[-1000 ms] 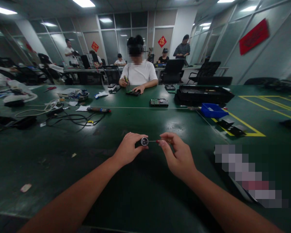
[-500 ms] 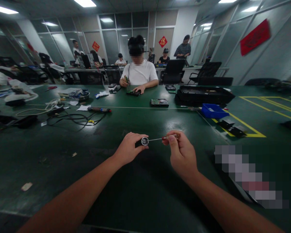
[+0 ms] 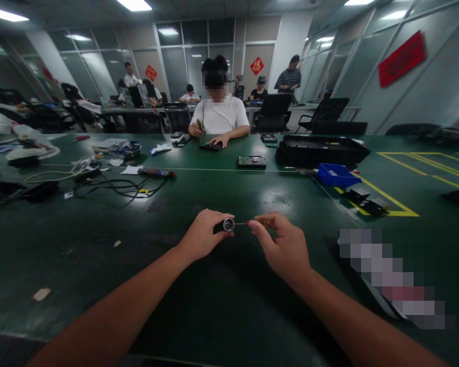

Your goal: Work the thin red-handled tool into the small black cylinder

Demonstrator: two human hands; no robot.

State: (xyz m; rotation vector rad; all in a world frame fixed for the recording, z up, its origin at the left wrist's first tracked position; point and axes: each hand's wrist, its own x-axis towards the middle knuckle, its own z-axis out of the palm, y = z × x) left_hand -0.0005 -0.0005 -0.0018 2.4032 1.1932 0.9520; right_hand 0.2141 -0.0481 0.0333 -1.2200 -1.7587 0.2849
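Above the green table, my left hand (image 3: 201,235) is closed around a small round part with a silver rim (image 3: 228,225), gripped between thumb and fingers. Its open, dark face points toward me; what it belongs to cannot be made out. My right hand (image 3: 288,243) pinches a screwdriver (image 3: 266,223) with an amber and red handle, held almost level. The thin shaft runs left to the silver rim. Where exactly the tip rests is too small to tell. Fingers partly cover the handle.
Across the green table (image 3: 199,326) a person in white (image 3: 225,114) works on a small device. A hard drive (image 3: 251,161), a blue bin (image 3: 338,175) and a long black casing (image 3: 321,149) lie beyond my hands. Black cables (image 3: 110,188) spread at left. A blurred-out item (image 3: 393,285) lies at right.
My right hand has moved slightly left with the screwdriver, so less shaft shows between handle and round part. Its grip on the handle has shifted. My left hand has hardly moved.
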